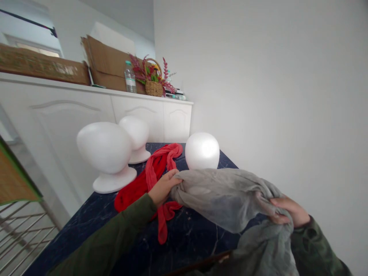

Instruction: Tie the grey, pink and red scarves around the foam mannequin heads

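A thin grey scarf (218, 191) is stretched between my two hands above the dark table. My left hand (164, 186) pinches one gathered end of it. Near the other side, my right hand (290, 211) is wrapped round a bunched part, and the rest of the cloth hangs down toward the bottom edge. Just behind the scarf stands a white head form (202, 150), its lower part hidden by the cloth. A red scarf (135, 189) and a lighter coral-red scarf (153, 163) lie in a heap beyond my left hand, partly covered by it.
Two more white head forms, a nearer one (105, 147) and a farther one (135, 132), stand at the left of the marbled dark table (195, 230). Behind is a white cabinet (138, 111) bearing cardboard boxes (110, 57), a bottle (130, 78) and a flower basket (153, 88). A metal rack (25, 226) stands left.
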`<action>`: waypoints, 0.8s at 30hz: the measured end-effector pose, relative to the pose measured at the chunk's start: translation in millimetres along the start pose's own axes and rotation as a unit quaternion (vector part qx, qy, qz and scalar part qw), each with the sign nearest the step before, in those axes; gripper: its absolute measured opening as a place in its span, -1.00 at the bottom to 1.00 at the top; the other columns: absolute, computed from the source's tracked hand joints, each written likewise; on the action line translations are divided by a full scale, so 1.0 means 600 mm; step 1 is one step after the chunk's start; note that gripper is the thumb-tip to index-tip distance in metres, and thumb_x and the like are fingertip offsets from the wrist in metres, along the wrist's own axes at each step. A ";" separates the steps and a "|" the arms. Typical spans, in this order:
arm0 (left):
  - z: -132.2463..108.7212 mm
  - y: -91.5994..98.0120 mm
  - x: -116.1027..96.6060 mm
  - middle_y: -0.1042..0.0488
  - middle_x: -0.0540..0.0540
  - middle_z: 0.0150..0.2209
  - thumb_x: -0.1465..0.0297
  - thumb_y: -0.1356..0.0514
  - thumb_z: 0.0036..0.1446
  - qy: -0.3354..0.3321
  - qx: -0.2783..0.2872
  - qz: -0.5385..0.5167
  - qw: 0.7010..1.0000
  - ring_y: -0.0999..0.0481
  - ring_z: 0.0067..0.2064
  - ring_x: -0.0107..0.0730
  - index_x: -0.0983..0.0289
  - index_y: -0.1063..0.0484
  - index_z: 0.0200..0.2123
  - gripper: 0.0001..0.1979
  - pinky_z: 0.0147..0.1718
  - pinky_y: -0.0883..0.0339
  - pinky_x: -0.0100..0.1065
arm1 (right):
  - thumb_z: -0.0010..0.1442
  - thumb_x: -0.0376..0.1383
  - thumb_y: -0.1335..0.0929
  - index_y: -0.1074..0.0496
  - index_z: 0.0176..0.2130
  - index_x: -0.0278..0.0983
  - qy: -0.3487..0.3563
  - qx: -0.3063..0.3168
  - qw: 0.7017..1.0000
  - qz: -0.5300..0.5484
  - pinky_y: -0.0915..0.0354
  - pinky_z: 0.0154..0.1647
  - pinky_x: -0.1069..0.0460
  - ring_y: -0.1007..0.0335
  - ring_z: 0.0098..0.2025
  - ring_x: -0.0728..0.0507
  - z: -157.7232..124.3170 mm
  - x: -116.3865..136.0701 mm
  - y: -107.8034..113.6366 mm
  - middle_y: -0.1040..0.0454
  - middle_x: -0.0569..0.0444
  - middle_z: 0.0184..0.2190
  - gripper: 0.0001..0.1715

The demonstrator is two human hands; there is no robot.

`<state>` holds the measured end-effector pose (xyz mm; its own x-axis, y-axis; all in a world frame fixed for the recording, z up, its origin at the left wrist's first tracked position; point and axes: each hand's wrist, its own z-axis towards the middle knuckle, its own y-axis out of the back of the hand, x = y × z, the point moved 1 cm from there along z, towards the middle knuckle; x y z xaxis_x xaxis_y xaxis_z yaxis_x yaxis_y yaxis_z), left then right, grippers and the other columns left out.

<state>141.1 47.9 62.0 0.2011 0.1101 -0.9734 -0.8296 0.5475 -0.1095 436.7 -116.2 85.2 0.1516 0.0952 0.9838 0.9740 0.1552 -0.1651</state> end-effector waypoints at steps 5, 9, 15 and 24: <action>-0.009 0.030 -0.049 -0.43 0.02 -0.36 0.35 -0.10 -0.08 -0.058 -0.079 0.061 0.993 -0.41 -0.35 -0.41 0.30 -0.30 -0.26 -0.74 -0.36 -0.28 -0.40 | -0.05 -0.21 -0.30 -0.30 -0.48 -0.33 -0.009 -0.050 0.998 -0.035 0.24 -0.78 0.18 0.18 -0.80 0.15 0.040 -0.030 0.020 -0.06 0.27 -0.83 -0.80; -0.010 0.038 -0.060 -0.41 0.07 -0.11 0.37 -0.06 -0.06 -0.109 -0.094 0.323 0.935 -0.34 -0.08 -0.23 0.26 -0.38 -0.15 -0.65 -0.05 -0.15 -0.23 | -0.03 -0.20 -0.29 -0.32 -0.33 -0.34 -0.026 -0.015 0.992 -0.123 0.19 -0.78 0.18 0.11 -0.79 0.14 0.055 -0.042 0.020 -0.14 0.26 -0.79 -0.73; -0.011 0.028 -0.064 -0.40 0.14 -0.09 0.32 -0.02 0.00 -0.089 -0.088 0.249 0.960 -0.33 -0.04 -0.19 0.33 -0.35 -0.09 -0.61 -0.06 -0.17 -0.23 | 0.01 -0.08 -0.25 -0.24 -0.05 -0.31 -0.038 -0.045 0.932 -0.358 -0.14 -0.64 0.11 -0.20 -0.62 0.05 0.060 -0.047 0.027 -0.40 0.04 -0.38 -0.46; -0.015 0.000 -0.070 -0.48 0.13 -0.27 0.32 -0.10 -0.06 -0.050 -0.122 -0.011 0.991 -0.45 -0.26 -0.26 0.34 -0.37 -0.14 -0.62 -0.29 -0.32 -0.33 | -0.05 -0.14 -0.29 -0.41 -0.26 -0.28 0.057 -0.032 0.804 -0.591 -0.19 -0.21 -0.03 -0.32 -0.24 -0.18 0.069 -0.064 -0.002 -0.44 0.02 -0.30 -0.65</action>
<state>128.0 35.6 100.9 0.2613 0.1889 -0.9466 -0.9233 0.3351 -0.1880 422.9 -79.3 44.7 -0.8756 -0.1731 0.4509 0.4545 0.0207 0.8905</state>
